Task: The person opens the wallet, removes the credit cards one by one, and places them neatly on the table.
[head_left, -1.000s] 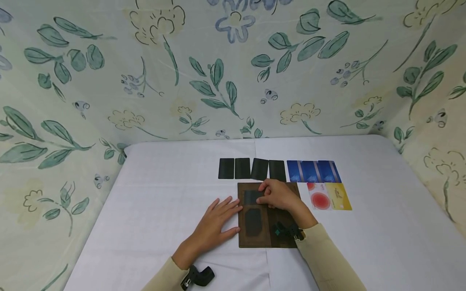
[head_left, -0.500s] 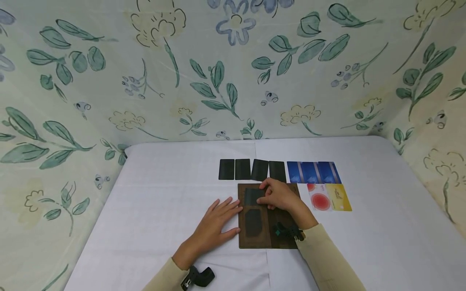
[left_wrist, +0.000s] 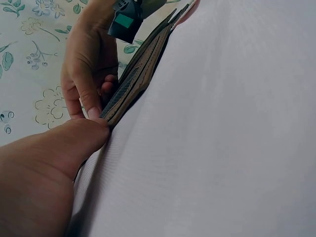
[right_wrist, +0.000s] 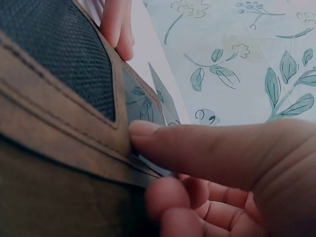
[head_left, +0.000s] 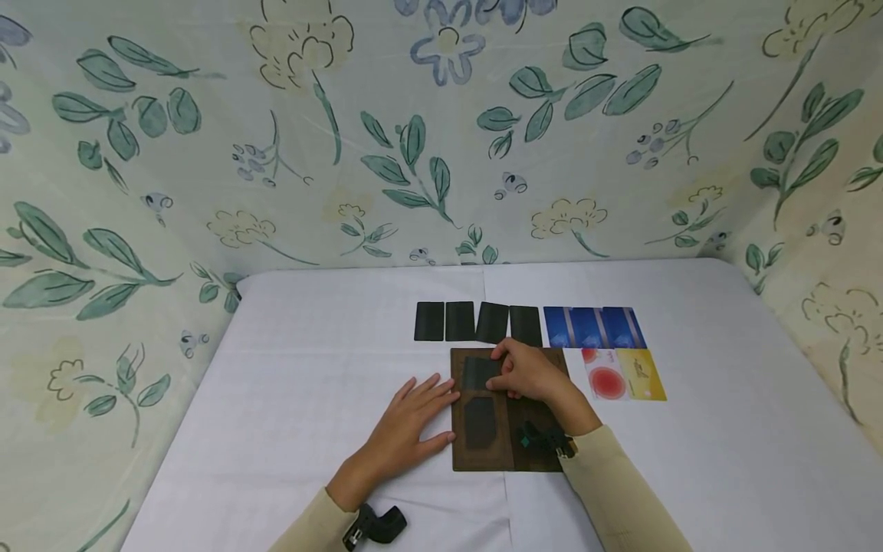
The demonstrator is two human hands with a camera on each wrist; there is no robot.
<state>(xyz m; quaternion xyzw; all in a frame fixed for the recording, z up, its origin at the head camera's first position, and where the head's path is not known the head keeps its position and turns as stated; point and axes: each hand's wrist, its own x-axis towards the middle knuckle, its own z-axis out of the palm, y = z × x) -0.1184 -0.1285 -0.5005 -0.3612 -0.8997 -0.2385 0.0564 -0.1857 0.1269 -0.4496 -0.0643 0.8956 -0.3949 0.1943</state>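
A brown leather wallet (head_left: pixel 512 457) lies spread flat on the white table, with a dark mesh window (right_wrist: pixel 59 44) on its left half. A glossy dark card (right_wrist: pixel 143 101) sits at the upper left pocket, partly inside it. My right hand (head_left: pixel 527 372) pinches this card, thumb on its face and the index finger at its top edge; the other fingers are curled under. My left hand (head_left: pixel 407 422) rests beside the wallet's left edge, fingers spread and straight, fingertips touching the leather. In the left wrist view, the left thumb (left_wrist: pixel 91 133) lies against the wallet's edge.
Several black cards (head_left: pixel 431 321) lie in a row behind the wallet. To their right are overlapping blue cards (head_left: pixel 587 326), with a red-and-white card (head_left: pixel 608 376) and a yellow card (head_left: pixel 641 373) in front. A floral cloth (head_left: pixel 441 153) hangs behind the table (head_left: pixel 310 330).
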